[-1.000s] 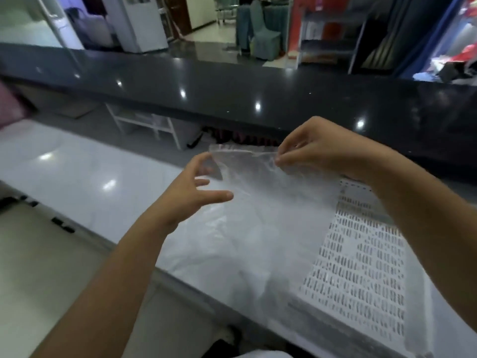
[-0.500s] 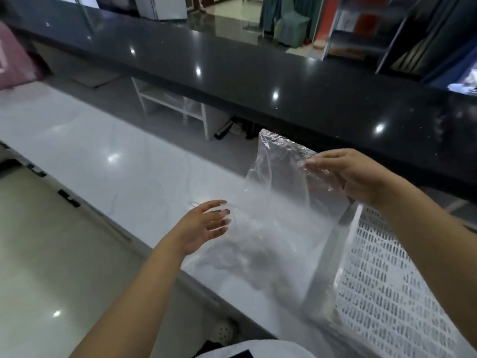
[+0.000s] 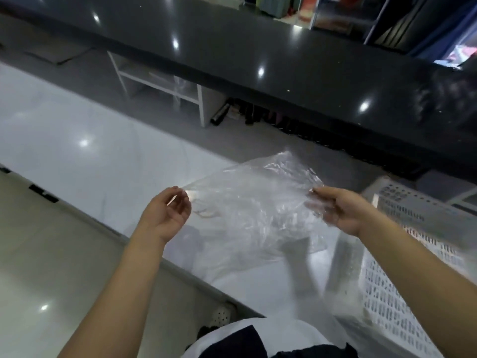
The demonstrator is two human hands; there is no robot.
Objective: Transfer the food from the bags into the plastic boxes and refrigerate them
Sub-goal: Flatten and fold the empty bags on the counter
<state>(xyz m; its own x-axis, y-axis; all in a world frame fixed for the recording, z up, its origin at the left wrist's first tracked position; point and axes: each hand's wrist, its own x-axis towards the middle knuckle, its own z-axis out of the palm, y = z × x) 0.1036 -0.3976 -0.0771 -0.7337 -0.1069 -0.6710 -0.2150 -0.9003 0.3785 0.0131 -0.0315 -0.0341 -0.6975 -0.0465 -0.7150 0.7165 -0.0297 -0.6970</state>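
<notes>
Plastic film is the whole problem at this moment: a clear bag (image 3: 258,202) is stretched in the air between both hands, above the white counter (image 3: 77,130) and just left of the white perforated basket (image 3: 402,228). The left hand (image 3: 165,215) has its fingers curled, fingertips meeting at the bag's left corner in what looks like a pinch, though the film is so thin that the contact itself is hard to make out. The right hand (image 3: 338,210) holds the opposite edge, thumb over the film and fingers underneath it. The bag looks empty or nearly so; blur and glare make that uncertain. No plastic box shows anywhere near the basket, and no food can be seen. My reading is that the bag is being opened or spread out. To do that well, each hand should take only one layer of the mouth, rubbing the layers apart, then pull outward evenly so the crinkled film does not tear. Keeping the bag low over the counter beside the basket would catch anything that falls out.
</notes>
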